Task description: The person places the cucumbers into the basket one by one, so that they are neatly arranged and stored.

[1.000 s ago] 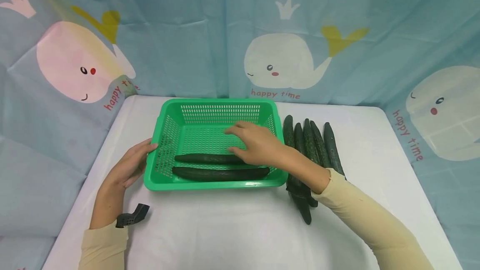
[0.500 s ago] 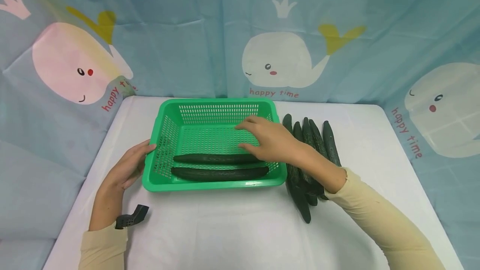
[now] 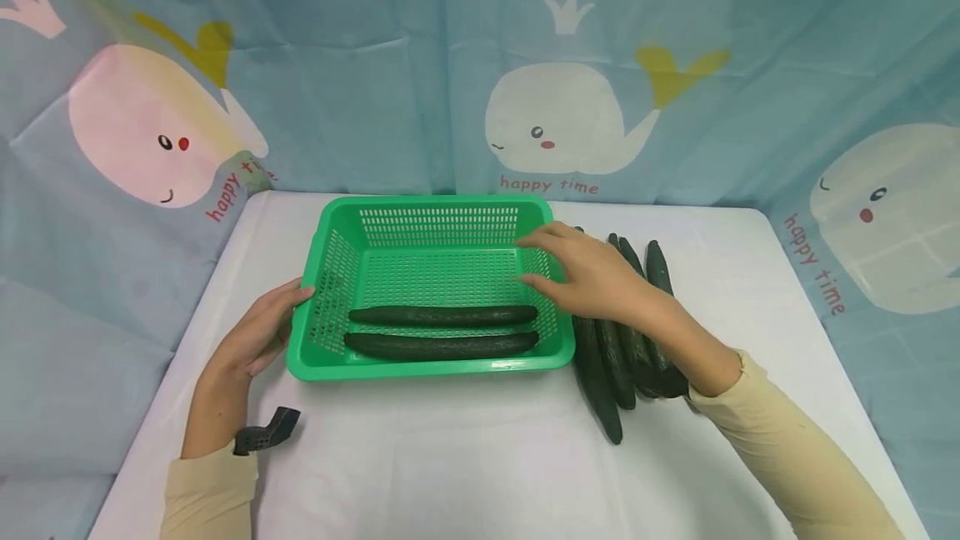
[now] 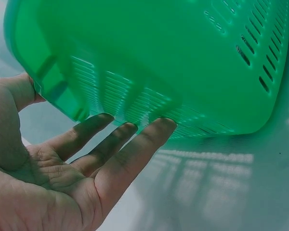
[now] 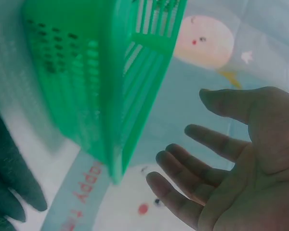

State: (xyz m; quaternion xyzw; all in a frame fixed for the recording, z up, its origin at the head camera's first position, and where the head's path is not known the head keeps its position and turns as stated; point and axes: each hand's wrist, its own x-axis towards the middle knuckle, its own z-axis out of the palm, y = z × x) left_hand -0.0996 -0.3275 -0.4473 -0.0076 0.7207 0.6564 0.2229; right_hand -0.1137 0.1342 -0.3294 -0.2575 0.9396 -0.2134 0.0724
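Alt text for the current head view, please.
A left hand grips the left side of a green basket with two cucumbers inside, while the right hand, holding nothing, hovers over its right side. More cucumbers lie alongside on a white surface, a whale-print curtain behind.

Red lettering (image 3: 549,185) stands on the blue cloth (image 3: 420,123) around the worktop (image 3: 465,457). Under the white whale (image 3: 555,119) at the middle, it reads "happy time", level and whole. Beside the pink whale (image 3: 150,119) on the left, the same phrase (image 3: 228,192) climbs steeply, its second word broken by a fold after "ti". By the pale whale (image 3: 892,223) on the right, "happy time" slants downward. The right wrist view shows a turned "appy" (image 5: 86,183), its neighbouring letters partly lost.
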